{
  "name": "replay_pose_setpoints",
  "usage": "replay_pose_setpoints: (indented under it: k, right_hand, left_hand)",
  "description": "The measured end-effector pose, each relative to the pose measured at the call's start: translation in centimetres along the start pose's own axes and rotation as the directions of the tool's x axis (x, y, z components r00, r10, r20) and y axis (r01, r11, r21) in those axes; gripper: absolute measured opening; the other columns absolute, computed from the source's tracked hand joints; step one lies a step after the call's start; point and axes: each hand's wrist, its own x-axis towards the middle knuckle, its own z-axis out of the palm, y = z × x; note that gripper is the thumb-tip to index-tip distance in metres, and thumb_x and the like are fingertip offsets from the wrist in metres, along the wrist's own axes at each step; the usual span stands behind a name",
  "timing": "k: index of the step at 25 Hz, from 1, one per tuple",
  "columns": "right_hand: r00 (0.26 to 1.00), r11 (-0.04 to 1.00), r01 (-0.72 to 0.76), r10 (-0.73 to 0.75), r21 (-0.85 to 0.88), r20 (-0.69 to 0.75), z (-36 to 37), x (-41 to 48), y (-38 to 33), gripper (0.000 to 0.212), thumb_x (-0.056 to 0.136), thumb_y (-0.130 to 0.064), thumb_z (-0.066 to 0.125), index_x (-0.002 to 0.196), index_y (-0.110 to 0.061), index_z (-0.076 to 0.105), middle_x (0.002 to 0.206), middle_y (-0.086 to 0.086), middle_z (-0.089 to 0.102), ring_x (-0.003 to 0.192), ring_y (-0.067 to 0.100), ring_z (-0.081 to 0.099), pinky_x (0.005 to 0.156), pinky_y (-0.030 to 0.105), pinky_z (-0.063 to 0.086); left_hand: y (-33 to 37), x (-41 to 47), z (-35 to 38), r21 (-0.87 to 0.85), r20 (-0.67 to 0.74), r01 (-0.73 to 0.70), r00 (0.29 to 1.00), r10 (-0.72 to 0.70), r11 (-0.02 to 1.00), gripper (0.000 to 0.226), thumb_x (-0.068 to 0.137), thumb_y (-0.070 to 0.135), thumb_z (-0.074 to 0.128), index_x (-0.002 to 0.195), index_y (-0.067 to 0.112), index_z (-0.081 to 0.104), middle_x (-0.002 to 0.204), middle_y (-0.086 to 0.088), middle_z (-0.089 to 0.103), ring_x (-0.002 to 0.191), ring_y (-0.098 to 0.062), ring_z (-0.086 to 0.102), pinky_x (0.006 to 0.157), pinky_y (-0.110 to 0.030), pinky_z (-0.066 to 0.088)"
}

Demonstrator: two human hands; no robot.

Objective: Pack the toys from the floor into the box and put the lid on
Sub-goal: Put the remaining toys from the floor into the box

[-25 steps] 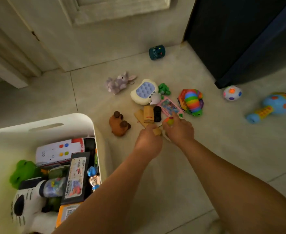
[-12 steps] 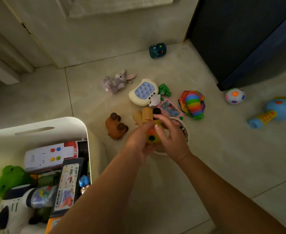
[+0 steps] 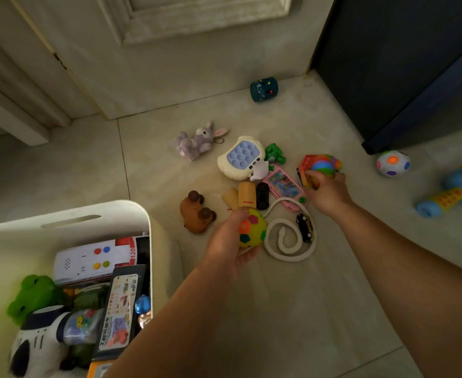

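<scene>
My left hand [image 3: 228, 242] grips a yellow ball with coloured patches [image 3: 252, 228] just above the floor, right of the white box [image 3: 93, 218]. My right hand [image 3: 325, 190] is farther right, its fingers curled round the near edge of a rainbow striped toy [image 3: 321, 165]. The box at lower left holds several toys, among them a white button console [image 3: 93, 259] and a green plush [image 3: 35, 294]. Between my hands lie a white coiled snake [image 3: 287, 244], a small yellow-black car [image 3: 304, 227], a pink water game [image 3: 284, 185] and wooden blocks [image 3: 240, 196].
On the floor also lie a brown animal toy [image 3: 197, 212], a grey plush rabbit [image 3: 199, 139], a cream pop game [image 3: 242, 158], a green toy [image 3: 274, 154], a teal cylinder [image 3: 263, 89], a white dotted ball [image 3: 392, 162] and a blue rattle [image 3: 452, 190]. A dark cabinet [image 3: 404, 64] stands at the right.
My left hand has taken the yellow ball and drawn it back towards the box. My right hand left the ball and reached right to the rainbow toy.
</scene>
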Motion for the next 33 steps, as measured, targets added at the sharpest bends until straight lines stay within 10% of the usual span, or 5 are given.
replay_pose_setpoints:
  k: [8, 13, 18, 25, 33]
  right_hand:
    - [0.956, 0.868, 0.235, -0.124, 0.437, -0.267, -1.8, -7.7, -4.3, 0.022, 0.091, -0.008, 0.054, 0.103, -0.020, 0.069, 0.110, 0.013, 0.061, 0.090, 0.025, 0.060, 0.073, 0.019, 0.047]
    - [0.995, 0.367, 0.058, -0.103, 0.929, -0.021, -4.7, -17.6, -9.2, 0.034, 0.093, -0.009, 0.052, 0.110, -0.036, 0.063, 0.116, 0.003, 0.066, 0.092, 0.016, 0.068, 0.073, 0.033, 0.056]
    - [0.952, 0.023, -0.091, -0.290, 0.996, 0.094, -6.5, -26.6, -14.7, 0.040, 0.097, -0.009, 0.039, 0.133, -0.022, 0.049, 0.110, 0.012, 0.061, 0.074, 0.022, 0.066, 0.058, 0.027, 0.053]
    - [0.869, 0.281, -0.249, -0.358, 0.927, 0.342, -0.1, -34.2, -22.7, 0.030, 0.097, -0.016, 0.037, 0.114, -0.017, 0.062, 0.094, 0.019, 0.061, 0.063, 0.024, 0.059, 0.047, 0.024, 0.049]
    - [0.893, 0.592, -0.209, -0.209, 0.778, 0.399, 8.2, -31.7, -27.0, 0.031, 0.093, -0.024, 0.043, 0.112, -0.020, 0.067, 0.099, 0.015, 0.068, 0.071, 0.027, 0.067, 0.061, 0.031, 0.054]
  left_hand:
    - [0.2, -2.6, 0.2, -0.056, 0.146, -0.033, 0.988, 0.041, 0.998, 0.018, 0.084, 0.029, 0.067, 0.096, 0.017, 0.062, 0.110, -0.012, 0.061, 0.103, -0.029, 0.063, 0.068, -0.035, 0.057]
    - [1.3, -8.9, -2.5, -0.095, 0.339, -0.169, 0.921, 0.192, 0.981, 0.021, 0.086, 0.027, 0.062, 0.102, 0.014, 0.066, 0.104, -0.011, 0.066, 0.092, -0.026, 0.065, 0.083, -0.042, 0.056]
    - [4.4, -16.2, -11.6, -0.259, 0.321, -0.310, 0.866, 0.384, 0.915, 0.016, 0.090, 0.024, 0.055, 0.097, 0.013, 0.064, 0.087, -0.011, 0.066, 0.075, -0.023, 0.063, 0.067, -0.034, 0.056]
    - [5.2, -18.9, -27.6, -0.032, -0.169, -0.504, 0.854, 0.492, 0.863, 0.033, 0.085, 0.028, 0.069, 0.114, 0.015, 0.060, 0.117, -0.015, 0.059, 0.105, -0.031, 0.062, 0.072, -0.037, 0.058]
    - [3.3, -16.1, -30.1, 0.381, -0.234, -0.567, 0.705, 0.669, 0.730, 0.061, 0.083, 0.034, 0.071, 0.138, 0.028, 0.045, 0.119, -0.002, 0.057, 0.104, -0.021, 0.061, 0.090, -0.040, 0.055]
